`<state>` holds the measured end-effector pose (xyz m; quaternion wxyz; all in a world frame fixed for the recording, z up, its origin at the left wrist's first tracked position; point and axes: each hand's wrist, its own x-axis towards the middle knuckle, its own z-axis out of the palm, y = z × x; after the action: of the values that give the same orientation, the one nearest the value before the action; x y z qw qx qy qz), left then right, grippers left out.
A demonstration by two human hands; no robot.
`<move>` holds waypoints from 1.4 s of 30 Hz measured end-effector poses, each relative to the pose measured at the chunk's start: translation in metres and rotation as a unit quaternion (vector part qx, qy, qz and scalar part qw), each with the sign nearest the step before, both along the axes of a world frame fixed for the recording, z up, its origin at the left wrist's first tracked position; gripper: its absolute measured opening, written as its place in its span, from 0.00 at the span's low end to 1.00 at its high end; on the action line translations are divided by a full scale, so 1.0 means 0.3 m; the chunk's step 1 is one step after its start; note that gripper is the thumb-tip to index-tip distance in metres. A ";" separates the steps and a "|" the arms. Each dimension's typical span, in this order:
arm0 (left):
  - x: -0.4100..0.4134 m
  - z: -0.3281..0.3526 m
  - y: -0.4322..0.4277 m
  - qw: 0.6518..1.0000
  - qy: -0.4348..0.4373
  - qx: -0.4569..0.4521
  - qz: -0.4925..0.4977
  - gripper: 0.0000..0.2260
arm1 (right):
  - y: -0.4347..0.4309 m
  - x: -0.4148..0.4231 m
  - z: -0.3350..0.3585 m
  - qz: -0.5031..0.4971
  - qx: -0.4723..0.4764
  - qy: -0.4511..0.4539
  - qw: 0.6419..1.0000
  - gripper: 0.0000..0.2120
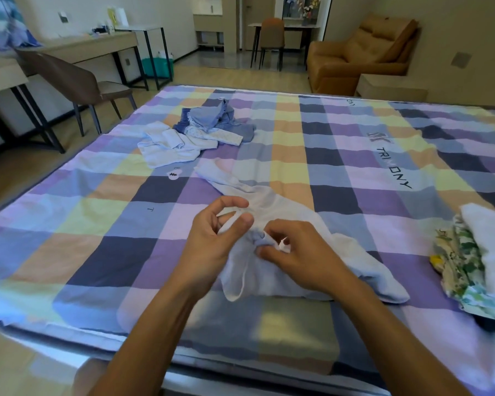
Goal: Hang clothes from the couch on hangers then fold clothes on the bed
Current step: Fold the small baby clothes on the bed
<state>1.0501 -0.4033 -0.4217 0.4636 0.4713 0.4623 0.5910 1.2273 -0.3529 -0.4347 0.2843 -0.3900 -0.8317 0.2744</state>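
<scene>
Your left hand (212, 241) pinches a thin hem of the pale blue garment (280, 204); make that grip light and draw the edge flat. The garment lies crumpled and thin on the bed (97, 224), near its front edge. Your right hand's (297, 252) grip pinches a bunched fold; ease it out sideways before folding.

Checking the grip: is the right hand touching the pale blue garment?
Touching. The head view shows the right hand pinching a fold of the pale blue garment between thumb and fingertips.
</scene>
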 end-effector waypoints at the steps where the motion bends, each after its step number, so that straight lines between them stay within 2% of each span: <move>1: -0.013 0.018 -0.006 1.000 0.014 0.004 -0.006 0.10 | 0.003 0.008 0.009 0.000 -0.008 0.022 1.000 0.15; 3: -0.052 0.046 -0.018 0.998 0.062 0.007 -0.006 0.08 | 0.010 0.046 0.028 0.008 -0.035 0.060 0.998 0.12; 7: -0.132 0.054 -0.062 0.982 0.190 -0.006 0.005 0.07 | 0.012 0.148 0.033 0.014 -0.091 0.104 0.990 0.13; 10: -0.174 0.022 -0.086 0.953 0.300 -0.042 0.022 0.07 | -0.011 0.200 0.021 0.039 -0.147 0.146 0.978 0.10; 12: -0.189 -0.002 -0.102 0.910 0.400 -0.105 -0.024 0.12 | -0.038 0.221 0.007 0.072 -0.200 0.169 0.962 0.11; 15: -0.182 -0.052 -0.094 0.793 0.562 -0.218 -0.089 0.26 | -0.072 0.233 -0.008 0.092 -0.253 0.111 0.956 0.12; 17: -0.157 -0.091 -0.045 0.762 0.601 -0.228 -0.071 0.31 | -0.076 0.230 -0.005 0.078 -0.256 0.040 0.963 0.12; 20: -0.106 -0.153 0.048 0.759 0.620 -0.197 -0.024 0.33 | -0.074 0.208 0.014 0.057 -0.257 0.009 0.965 0.08; 22: -0.058 -0.183 0.106 0.764 0.621 -0.174 -0.014 0.34 | -0.074 0.200 0.035 0.035 -0.261 0.057 0.963 0.12; 24: -0.003 -0.195 0.153 0.788 0.598 -0.144 -0.023 0.34 | -0.069 0.217 0.061 0.008 -0.271 0.131 0.954 0.18; 27: 0.061 -0.204 0.177 0.813 0.574 -0.092 -0.036 0.21 | -0.060 0.280 0.077 -0.034 -0.300 0.186 0.935 0.20; 29: 0.084 -0.207 0.178 0.807 0.589 -0.038 -0.005 0.09 | -0.056 0.327 0.087 -0.055 -0.317 0.202 0.925 0.18; 30: 0.092 -0.209 0.176 0.811 0.585 -0.009 0.018 0.07 | -0.060 0.346 0.094 -0.065 -0.313 0.201 0.926 0.15; 31: 0.101 -0.199 0.170 0.826 0.562 0.020 0.035 0.08 | -0.065 0.355 0.103 -0.081 -0.297 0.180 0.934 0.13; 33: 0.124 -0.141 0.159 0.896 0.439 0.069 0.030 0.09 | -0.078 0.350 0.118 -0.111 -0.241 0.055 0.963 0.10; 34: 0.140 -0.099 0.152 0.925 0.373 0.073 0.007 0.07 | -0.078 0.340 0.114 -0.120 -0.214 -0.028 0.969 0.17; 35: 0.156 -0.058 0.147 0.940 0.335 0.064 -0.017 0.07 | -0.076 0.323 0.104 -0.133 -0.177 -0.112 0.969 0.25; 36: 0.171 -0.020 0.140 0.947 0.314 0.059 -0.032 0.07 | -0.071 0.302 0.086 -0.146 -0.136 -0.176 0.964 0.29; 37: 0.181 0.014 0.135 0.949 0.308 0.059 -0.036 0.09 | -0.060 0.284 0.063 -0.164 -0.094 -0.216 0.958 0.26; 38: 0.183 0.042 0.124 0.950 0.306 0.058 -0.037 0.10 | -0.045 0.264 0.044 -0.187 -0.051 -0.238 0.952 0.19; 40: 0.175 0.091 0.099 0.951 0.303 0.023 -0.057 0.10 | -0.008 0.241 0.027 -0.253 0.018 -0.250 0.934 0.06; 42: 0.161 0.112 0.080 0.942 0.316 -0.028 -0.106 0.06 | 0.028 0.242 0.016 -0.296 0.036 -0.208 0.932 0.06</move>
<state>1.0984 -0.3792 -0.3881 0.3662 0.6669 0.5488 0.3463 1.2999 -0.3444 -0.4298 0.1874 -0.6565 -0.7281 0.0609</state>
